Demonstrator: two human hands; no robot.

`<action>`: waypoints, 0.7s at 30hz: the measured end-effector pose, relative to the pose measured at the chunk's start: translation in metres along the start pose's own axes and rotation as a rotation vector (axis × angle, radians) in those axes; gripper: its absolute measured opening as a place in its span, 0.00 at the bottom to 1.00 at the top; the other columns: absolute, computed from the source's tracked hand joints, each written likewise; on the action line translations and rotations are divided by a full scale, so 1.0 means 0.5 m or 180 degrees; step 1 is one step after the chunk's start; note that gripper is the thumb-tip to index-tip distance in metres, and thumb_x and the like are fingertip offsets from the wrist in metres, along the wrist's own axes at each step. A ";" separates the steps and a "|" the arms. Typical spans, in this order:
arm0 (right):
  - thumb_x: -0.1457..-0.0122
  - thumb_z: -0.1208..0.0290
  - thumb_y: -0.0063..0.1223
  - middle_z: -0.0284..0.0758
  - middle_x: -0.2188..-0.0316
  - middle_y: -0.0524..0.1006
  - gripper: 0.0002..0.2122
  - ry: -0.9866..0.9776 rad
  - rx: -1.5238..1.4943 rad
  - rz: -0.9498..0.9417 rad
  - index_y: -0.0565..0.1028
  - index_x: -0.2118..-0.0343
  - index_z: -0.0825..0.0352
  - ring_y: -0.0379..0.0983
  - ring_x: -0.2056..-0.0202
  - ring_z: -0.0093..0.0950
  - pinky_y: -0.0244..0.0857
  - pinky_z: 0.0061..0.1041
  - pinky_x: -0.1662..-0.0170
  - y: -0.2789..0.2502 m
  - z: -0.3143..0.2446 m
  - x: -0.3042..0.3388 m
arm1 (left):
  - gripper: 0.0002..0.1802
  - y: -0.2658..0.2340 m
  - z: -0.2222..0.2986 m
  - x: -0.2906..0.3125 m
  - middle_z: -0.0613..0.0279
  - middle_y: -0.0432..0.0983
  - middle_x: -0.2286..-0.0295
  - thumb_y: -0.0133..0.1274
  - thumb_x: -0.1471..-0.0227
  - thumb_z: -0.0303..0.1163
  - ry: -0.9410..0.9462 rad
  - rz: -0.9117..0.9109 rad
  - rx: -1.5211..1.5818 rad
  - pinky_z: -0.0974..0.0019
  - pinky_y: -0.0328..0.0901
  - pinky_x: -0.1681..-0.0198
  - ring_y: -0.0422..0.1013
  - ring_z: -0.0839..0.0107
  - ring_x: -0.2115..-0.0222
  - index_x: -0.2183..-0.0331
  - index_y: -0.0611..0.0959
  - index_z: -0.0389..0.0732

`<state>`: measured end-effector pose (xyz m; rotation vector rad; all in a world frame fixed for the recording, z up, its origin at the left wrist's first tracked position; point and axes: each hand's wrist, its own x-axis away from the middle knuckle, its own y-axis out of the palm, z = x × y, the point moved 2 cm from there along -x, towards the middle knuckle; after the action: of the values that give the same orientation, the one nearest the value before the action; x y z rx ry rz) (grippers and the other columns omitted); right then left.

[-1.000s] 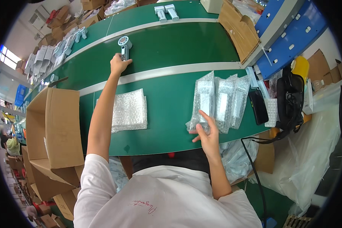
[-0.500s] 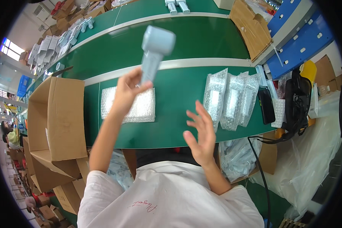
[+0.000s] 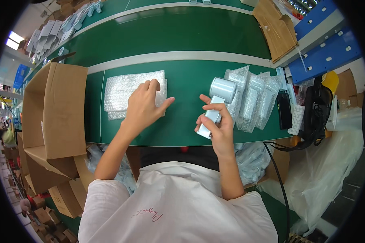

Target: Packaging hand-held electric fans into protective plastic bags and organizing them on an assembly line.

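My right hand [image 3: 219, 123] grips the handle of a light blue device [image 3: 224, 90] with a drum-shaped head, much like a small hair dryer. Its head points away from me, beside the wrapped packs. Over a flat stack of bubble-wrap bags [image 3: 117, 91] is my left hand [image 3: 144, 103], its thumb spread from the bent fingers and nothing visible in it. Whether its fingertips touch the top bag I cannot tell. Three bubble-wrapped packs [image 3: 253, 101] lie side by side to the right of the device.
An open cardboard box [image 3: 67, 113] stands at the left of the green table [image 3: 182, 135]. Toward the right edge are a black phone [image 3: 284, 110], a white strip-like item [image 3: 297, 119] and a black strapped bundle [image 3: 317, 101]. Clear plastic bags [image 3: 251, 162] fill a carton below the table edge.
The light blue device has passed from my left hand to my right and come down toward the wrapped packs. My left hand, now without it, has moved over the bubble-wrap bags.
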<state>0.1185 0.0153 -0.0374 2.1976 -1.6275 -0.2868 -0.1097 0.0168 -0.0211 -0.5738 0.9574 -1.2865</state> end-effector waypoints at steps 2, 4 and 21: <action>0.46 0.85 0.52 0.43 0.39 0.63 0.16 -0.0050 0.0183 -0.0480 0.73 0.53 0.69 0.72 0.68 0.25 0.72 0.21 0.68 0.001 -0.008 0.000 | 0.09 0.002 -0.033 0.004 0.57 0.76 0.69 0.62 0.54 0.26 -0.0133 -0.0055 -0.0730 0.64 0.63 0.74 0.67 0.66 0.78 0.71 0.78 0.35; 0.45 0.85 0.52 0.43 0.41 0.64 0.14 0.0022 0.0241 -0.0575 0.73 0.55 0.69 0.72 0.68 0.25 0.71 0.22 0.67 0.000 -0.014 0.000 | 0.08 -0.003 -0.048 0.006 0.57 0.75 0.72 0.61 0.54 0.26 -0.0254 -0.0093 -0.0497 0.65 0.63 0.74 0.66 0.66 0.78 0.72 0.78 0.34; 0.46 0.86 0.54 0.41 0.42 0.69 0.23 -0.0806 0.1061 -0.0640 0.66 0.47 0.67 0.75 0.52 0.35 0.69 0.29 0.52 0.097 0.072 -0.102 | 0.09 -0.013 -0.122 0.008 0.60 0.71 0.83 0.56 0.50 0.26 -0.0860 -0.0181 0.0957 0.70 0.59 0.78 0.62 0.74 0.83 0.77 0.76 0.32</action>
<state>0.0470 0.0451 -0.0528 2.6785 -1.6842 -0.3875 -0.1645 0.0206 -0.0482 -0.5256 0.5159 -1.3337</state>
